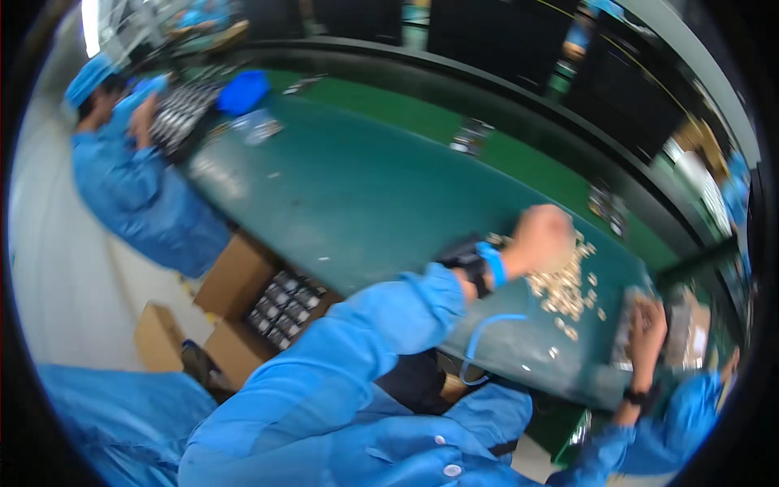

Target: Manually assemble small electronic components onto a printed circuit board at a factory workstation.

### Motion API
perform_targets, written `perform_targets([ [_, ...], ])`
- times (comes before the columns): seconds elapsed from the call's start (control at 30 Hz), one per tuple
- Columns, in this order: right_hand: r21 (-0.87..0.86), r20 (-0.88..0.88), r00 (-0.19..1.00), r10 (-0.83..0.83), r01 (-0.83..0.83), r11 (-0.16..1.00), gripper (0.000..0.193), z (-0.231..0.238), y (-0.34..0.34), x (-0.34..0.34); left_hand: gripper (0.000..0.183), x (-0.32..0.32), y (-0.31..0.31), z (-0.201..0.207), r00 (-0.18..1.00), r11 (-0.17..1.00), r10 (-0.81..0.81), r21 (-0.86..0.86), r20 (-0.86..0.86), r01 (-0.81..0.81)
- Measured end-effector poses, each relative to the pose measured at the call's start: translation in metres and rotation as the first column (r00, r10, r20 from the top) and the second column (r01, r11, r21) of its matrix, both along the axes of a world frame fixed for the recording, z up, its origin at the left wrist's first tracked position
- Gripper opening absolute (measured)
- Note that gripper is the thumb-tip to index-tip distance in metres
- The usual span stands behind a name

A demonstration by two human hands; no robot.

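My left hand [544,239] reaches across the green table over a heap of small gold-coloured parts [564,288]. Motion smears its fingers, and whatever is under it is hidden. A black band and a blue strap [491,264] circle that wrist, and a blue cord [479,333] hangs below it. Further right, my right hand [647,329] has its fingers curled at the edge of a clear plastic bag [623,333], whose contents are blurred. A black band sits on this wrist too.
Another bagged brown pack [688,333] lies beyond my right hand. A co-worker [142,178] handles a tray of parts [182,114] at far left. An open carton of dark units [284,308] stands below the table edge. Another person's blue cap [690,418] shows at lower right.
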State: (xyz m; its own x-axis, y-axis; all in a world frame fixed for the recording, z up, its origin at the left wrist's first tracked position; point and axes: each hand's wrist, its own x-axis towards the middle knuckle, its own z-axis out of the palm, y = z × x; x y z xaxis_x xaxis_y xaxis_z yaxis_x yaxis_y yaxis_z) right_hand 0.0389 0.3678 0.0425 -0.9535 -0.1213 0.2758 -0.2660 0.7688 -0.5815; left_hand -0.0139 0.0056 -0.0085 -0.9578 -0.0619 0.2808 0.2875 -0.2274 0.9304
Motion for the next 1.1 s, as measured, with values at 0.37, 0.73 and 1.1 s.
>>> perform_targets([
  [0.37,0.120,-0.106,0.994,0.033,-0.021,0.993,0.020,0.007,0.008,0.042,0.014,0.000,-0.012,-0.009,0.998,0.999,0.040,0.006,-0.048,-0.040],
  [0.73,0.317,-0.142,0.972,-0.189,0.225,0.921,0.065,-0.037,0.055,0.070,0.020,0.000,-0.015,0.007,0.986,0.988,-0.060,-0.128,0.157,0.081],
  [1.1,0.119,-0.283,0.950,-0.134,0.174,0.978,0.026,-0.009,0.033,0.078,0.021,0.008,-0.024,0.008,0.986,0.988,-0.015,-0.149,0.167,0.040],
])
